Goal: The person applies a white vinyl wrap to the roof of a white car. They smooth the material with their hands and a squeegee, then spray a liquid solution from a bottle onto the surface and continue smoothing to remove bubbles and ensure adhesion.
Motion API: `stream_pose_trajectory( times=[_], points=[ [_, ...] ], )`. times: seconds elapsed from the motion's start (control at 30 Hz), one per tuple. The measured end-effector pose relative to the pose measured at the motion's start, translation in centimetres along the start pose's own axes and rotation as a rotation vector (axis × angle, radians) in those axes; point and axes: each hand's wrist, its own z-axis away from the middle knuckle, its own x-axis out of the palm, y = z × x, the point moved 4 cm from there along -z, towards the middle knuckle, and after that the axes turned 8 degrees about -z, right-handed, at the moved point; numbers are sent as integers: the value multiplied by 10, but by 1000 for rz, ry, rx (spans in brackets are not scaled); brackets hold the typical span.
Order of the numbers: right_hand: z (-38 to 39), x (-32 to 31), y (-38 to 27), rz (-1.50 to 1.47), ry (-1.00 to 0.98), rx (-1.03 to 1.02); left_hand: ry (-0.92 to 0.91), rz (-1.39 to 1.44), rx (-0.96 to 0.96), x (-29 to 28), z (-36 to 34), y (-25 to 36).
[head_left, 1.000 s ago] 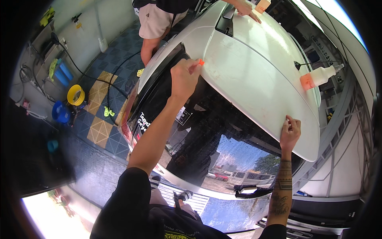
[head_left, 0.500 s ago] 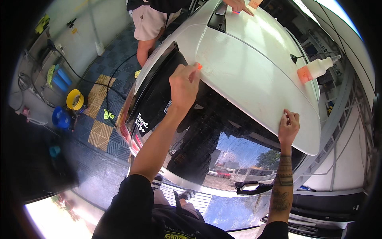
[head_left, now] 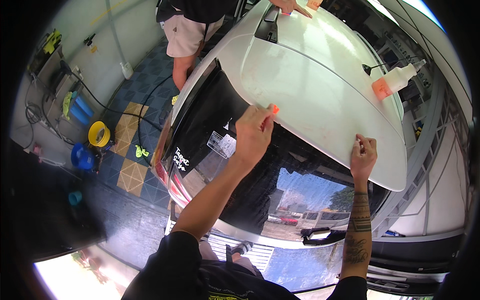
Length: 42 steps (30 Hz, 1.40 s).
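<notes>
The fingers of my left hand [head_left: 254, 132] are pinched nearly closed on a small orange piece [head_left: 275, 108], which sits at the rear edge of the white car's spoiler [head_left: 312, 90], just above the dark rear window [head_left: 245, 202]. My left forearm crosses over that glass. My right hand [head_left: 364, 154] is at the right part of the spoiler, its wrist over the rear edge, the fingers curled in; I cannot tell whether they hold anything. Between my hands the edge runs down in a long curve, with a broad open stretch of white panel above it. Past the seam, the roof [head_left: 320, 42] bears a spray bottle [head_left: 393, 82] with orange liquid near its right border, beside the antenna [head_left: 367, 69]. At the far left side of the roof, a co-worker's hand [head_left: 296, 7] rests well apart from mine.
</notes>
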Motion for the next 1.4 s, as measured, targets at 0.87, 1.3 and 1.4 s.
stream_pose_trajectory(
  times=[0.87, 1.3, 1.4],
  points=[
    [2, 0, 1, 2, 0, 69, 26, 27, -191, -29, -52, -71],
    [1, 1, 2, 21, -16, 124, 21, 19, -15, -23, -28, -42],
    [1, 0, -2, 21, 1, 77, 19, -77, -30, -29, -48, -52]
  ],
)
